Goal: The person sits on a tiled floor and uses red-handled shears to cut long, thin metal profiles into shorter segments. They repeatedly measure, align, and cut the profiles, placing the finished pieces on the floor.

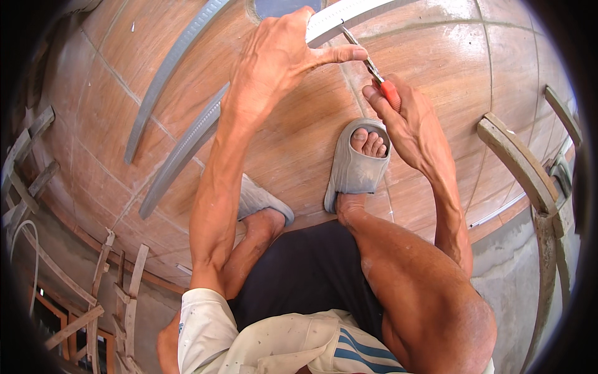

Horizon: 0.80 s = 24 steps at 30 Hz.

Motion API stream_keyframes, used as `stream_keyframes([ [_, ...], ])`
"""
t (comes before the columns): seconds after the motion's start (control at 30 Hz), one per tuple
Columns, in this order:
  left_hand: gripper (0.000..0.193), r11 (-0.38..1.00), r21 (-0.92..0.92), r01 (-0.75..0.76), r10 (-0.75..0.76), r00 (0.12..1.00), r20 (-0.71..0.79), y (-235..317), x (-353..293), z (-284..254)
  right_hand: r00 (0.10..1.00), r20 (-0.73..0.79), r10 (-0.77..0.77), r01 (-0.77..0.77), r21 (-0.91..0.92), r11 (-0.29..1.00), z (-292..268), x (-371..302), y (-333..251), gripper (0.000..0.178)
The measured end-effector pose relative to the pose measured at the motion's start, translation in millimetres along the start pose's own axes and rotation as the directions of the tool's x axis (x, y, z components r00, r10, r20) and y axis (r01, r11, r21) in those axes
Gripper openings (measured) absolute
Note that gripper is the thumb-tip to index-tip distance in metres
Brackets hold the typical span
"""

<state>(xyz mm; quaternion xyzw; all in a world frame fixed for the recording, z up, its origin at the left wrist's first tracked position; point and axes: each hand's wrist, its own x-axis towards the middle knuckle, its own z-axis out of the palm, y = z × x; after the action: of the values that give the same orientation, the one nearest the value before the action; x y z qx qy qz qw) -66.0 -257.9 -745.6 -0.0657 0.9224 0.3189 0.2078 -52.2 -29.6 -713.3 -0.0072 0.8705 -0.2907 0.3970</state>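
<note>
My left hand (274, 56) grips a pale, slotted channel strip (349, 15) at the top of the view. Its thumb stretches out to the right, next to the tool. In my right hand (405, 121) is a pair of red-handled pliers (390, 93), closed in the fingers, with the jaws at the strip's lower edge. The exact jaw type is too small to tell. A grey slotted length (184, 153) emerges on the left side of my left forearm; whether it joins the held strip is hidden. Another grey strip (165, 81) lies on the tiles farther left.
Brown tiles (436, 75) cover the floor, and my feet in grey slides (358, 165) stand between my arms. Wooden frames (128, 293) stand at the left, and a wooden beam structure (520, 162) at the right. A bluish flat object (286, 7) shows partly behind my left hand.
</note>
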Motion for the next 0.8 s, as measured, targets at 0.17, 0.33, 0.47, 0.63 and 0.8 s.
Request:
stream_keyframes([
  [0.17, 0.087, 0.998, 0.064, -0.022, 0.026, 0.998, -0.062, -3.9, 1.4, 10.4, 0.997, 0.054, 0.063, -0.071, 0.146, 0.987, 2.9, -2.1, 1.3, 0.046],
  [0.33, 0.086, 0.998, 0.049, -0.029, 0.031, 0.998, -0.052, -3.1, -0.9, 10.9, 0.998, 0.058, 0.036, -0.048, 0.216, 0.975, 7.2, -1.5, 5.7, 0.045],
  [0.47, 0.084, 0.996, 0.080, -0.034, 0.039, 0.998, -0.057, -6.2, 0.2, 14.1, 0.997, 0.059, 0.045, -0.057, 0.216, 0.975, 6.9, -0.7, 1.9, 0.046],
  [0.63, 0.083, 0.999, 0.044, -0.009, 0.011, 0.999, -0.036, -3.1, 1.0, 12.3, 0.994, 0.064, 0.085, -0.093, 0.121, 0.988, 5.7, 1.8, 2.2, 0.052],
  [0.8, 0.083, 0.997, 0.083, -0.007, 0.007, 1.000, 0.000, -10.4, 8.6, 15.3, 0.995, 0.011, 0.097, -0.098, 0.177, 0.979, 25.8, -4.3, 14.7, 0.046],
])
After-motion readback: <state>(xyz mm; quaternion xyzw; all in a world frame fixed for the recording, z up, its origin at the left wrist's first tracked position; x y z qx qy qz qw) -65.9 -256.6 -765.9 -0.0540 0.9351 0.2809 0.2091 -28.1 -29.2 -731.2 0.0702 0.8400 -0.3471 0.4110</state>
